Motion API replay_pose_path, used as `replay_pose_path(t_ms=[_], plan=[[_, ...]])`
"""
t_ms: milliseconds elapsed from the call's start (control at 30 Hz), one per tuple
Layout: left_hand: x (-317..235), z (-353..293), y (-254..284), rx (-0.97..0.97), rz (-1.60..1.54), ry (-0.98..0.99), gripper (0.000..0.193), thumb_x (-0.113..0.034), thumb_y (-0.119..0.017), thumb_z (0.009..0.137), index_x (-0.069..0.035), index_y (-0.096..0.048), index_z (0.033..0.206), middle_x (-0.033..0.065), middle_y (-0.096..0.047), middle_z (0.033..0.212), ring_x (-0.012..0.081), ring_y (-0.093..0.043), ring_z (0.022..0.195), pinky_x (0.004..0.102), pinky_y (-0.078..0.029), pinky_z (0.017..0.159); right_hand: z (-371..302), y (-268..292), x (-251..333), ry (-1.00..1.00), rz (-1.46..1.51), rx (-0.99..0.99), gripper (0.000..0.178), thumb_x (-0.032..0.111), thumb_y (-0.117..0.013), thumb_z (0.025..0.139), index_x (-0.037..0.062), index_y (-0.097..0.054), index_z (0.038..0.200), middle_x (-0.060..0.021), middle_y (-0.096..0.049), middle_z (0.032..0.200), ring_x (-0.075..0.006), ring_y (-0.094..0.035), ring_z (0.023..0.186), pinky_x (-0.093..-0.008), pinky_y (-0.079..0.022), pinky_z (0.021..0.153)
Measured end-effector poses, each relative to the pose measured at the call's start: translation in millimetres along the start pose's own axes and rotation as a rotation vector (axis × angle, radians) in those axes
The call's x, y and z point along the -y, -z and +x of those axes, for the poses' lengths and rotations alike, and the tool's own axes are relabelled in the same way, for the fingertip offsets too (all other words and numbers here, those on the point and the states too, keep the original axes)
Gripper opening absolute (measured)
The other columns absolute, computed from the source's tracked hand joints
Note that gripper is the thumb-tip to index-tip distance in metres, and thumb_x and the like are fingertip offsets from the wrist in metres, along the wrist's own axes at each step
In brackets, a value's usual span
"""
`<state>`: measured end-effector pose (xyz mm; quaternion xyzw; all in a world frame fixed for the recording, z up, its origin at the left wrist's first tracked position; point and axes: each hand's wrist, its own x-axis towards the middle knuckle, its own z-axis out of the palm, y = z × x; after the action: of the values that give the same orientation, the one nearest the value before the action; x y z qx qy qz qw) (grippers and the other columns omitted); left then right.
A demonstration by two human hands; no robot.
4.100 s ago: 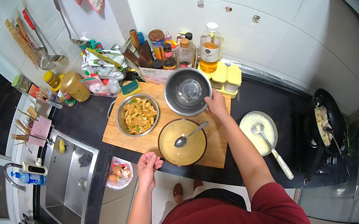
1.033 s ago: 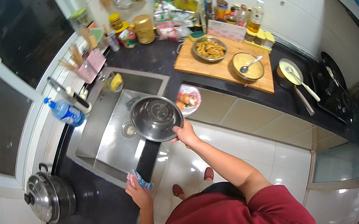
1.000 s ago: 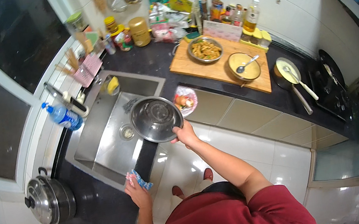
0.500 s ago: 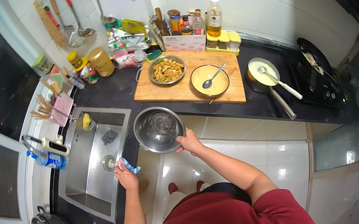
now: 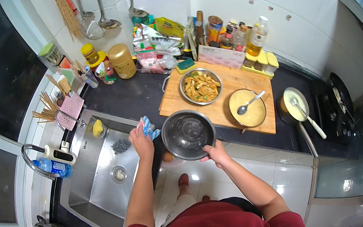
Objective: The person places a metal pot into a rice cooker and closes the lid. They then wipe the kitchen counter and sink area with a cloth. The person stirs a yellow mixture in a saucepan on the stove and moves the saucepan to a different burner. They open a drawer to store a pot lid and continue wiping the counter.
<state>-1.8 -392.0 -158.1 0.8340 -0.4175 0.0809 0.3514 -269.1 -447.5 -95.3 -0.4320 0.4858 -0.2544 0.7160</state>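
Right hand point(image 5: 216, 153), in the head view, is gripping a round grey metal bowl point(image 5: 189, 133) by its near right rim, thumb lapping over the edge and fingers mostly hiding beneath. The bowl is hanging with its hollow facing up toward the camera, in front of the rectangular light-wood cutting board point(image 5: 171, 100). The left hand point(image 5: 141, 141) is closing around a crumpled blue, white and pink cloth point(image 5: 149, 128), just left of the bowl and beside the right edge of the rectangular stainless-steel sink point(image 5: 100, 183); whether the cloth is touching the counter, I cannot tell. A dark grey mesh scouring pad point(image 5: 121, 146) is lying in the sink. On the board, a shallow steel dish point(image 5: 222, 89) is holding golden-brown food pieces point(image 5: 200, 84), while a yellow bowl with a dark rim point(image 5: 254, 115) is sitting to its right, cradling a metal spoon point(image 5: 243, 109)
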Motion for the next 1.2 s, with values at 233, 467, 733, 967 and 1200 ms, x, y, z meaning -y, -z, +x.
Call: replay_pose_path(t_ms=[233,467,733,967,1200], plan=[[25,70,-44,0.277,-0.013,-0.295,0.044,-0.002,-0.058,0.075,-0.012,-0.055,0.118,0.0137,-0.053,0.116,0.0352,-0.05,0.1,0.0426,-0.042,0.088,53,-34,18,-0.027,0.073,0.045,0.032,-0.003,-0.05,0.082,-0.0122,-0.047,0.113,-0.0202,-0.059,0.103,-0.0278,-0.065,0.078,-0.033,-0.061,0.056],[113,154,-56,0.028,-0.189,0.047,0.029,-0.014,-0.042,0.093,-0.007,-0.056,0.117,0.0137,-0.058,0.109,0.0296,-0.055,0.093,0.04,-0.044,0.085,95,-77,23,-0.074,0.068,0.084,0.031,-0.002,-0.05,0.083,-0.0122,-0.049,0.112,-0.0228,-0.06,0.103,-0.03,-0.066,0.082,-0.0325,-0.06,0.058],[213,235,-67,-0.196,0.128,0.149,0.042,-0.003,-0.047,0.082,-0.006,-0.055,0.124,0.019,-0.052,0.125,0.0341,-0.049,0.113,0.045,-0.037,0.095,108,-95,51,-0.223,0.031,0.114,0.03,-0.001,-0.052,0.085,-0.0129,-0.05,0.113,-0.0208,-0.061,0.103,-0.0268,-0.066,0.079,-0.0304,-0.06,0.059],[91,231,-142,0.179,0.036,-0.274,0.028,-0.003,-0.045,0.088,0.0,-0.059,0.112,0.018,-0.057,0.119,0.0314,-0.055,0.109,0.04,-0.041,0.094,116,-73,47,-0.149,0.141,0.0,0.034,-0.001,-0.05,0.085,-0.0127,-0.046,0.117,-0.0217,-0.061,0.105,-0.0269,-0.067,0.075,-0.0304,-0.059,0.056],[23,186,-106,0.469,-0.297,-0.612,0.052,0.01,-0.044,0.075,-0.006,-0.056,0.123,0.0162,-0.051,0.131,0.0356,-0.05,0.115,0.0423,-0.038,0.099,115,-58,58,-0.1,0.268,-0.027,0.037,-0.003,-0.05,0.084,-0.0091,-0.045,0.121,-0.0195,-0.059,0.108,-0.0273,-0.065,0.084,-0.0307,-0.061,0.06]])
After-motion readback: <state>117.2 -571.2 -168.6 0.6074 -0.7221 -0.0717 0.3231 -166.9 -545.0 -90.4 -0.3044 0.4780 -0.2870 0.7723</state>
